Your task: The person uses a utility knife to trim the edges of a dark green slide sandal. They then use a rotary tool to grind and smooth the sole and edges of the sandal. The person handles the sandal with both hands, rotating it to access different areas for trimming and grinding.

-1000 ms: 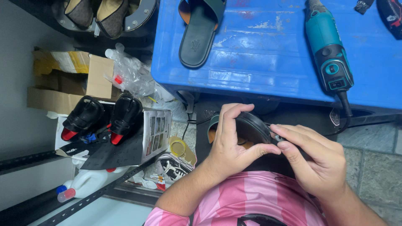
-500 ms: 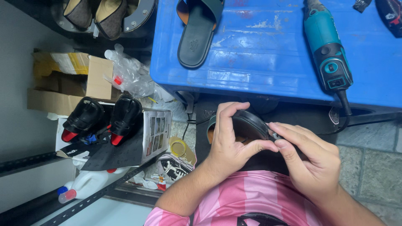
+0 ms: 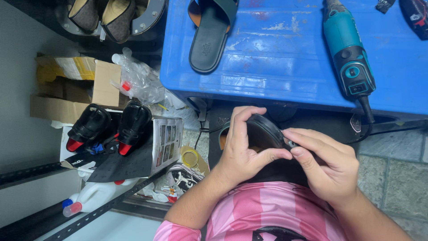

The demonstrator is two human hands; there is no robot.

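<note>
My left hand (image 3: pixel 243 149) curls around the rim of a black sandal (image 3: pixel 263 131) that I hold over my lap, thumb pressed on its edge. My right hand (image 3: pixel 327 163) grips the same sandal from the right, fingertips meeting my left thumb. An orange inner lining shows at the sandal's left edge. On the blue table (image 3: pixel 285 67) above lies a matching black sandal (image 3: pixel 211 33) with an orange insole.
A teal power grinder (image 3: pixel 350 56) lies on the blue table, its cord hanging down. On the left stand a cardboard box (image 3: pixel 73 87), two black bottles with red caps (image 3: pixel 111 129), a white jug (image 3: pixel 96 198), a tape roll (image 3: pixel 191 157) and shoes (image 3: pixel 102 15) on a rack.
Both hands keep the sandal and shift slightly on its rim. Nothing else has moved.
</note>
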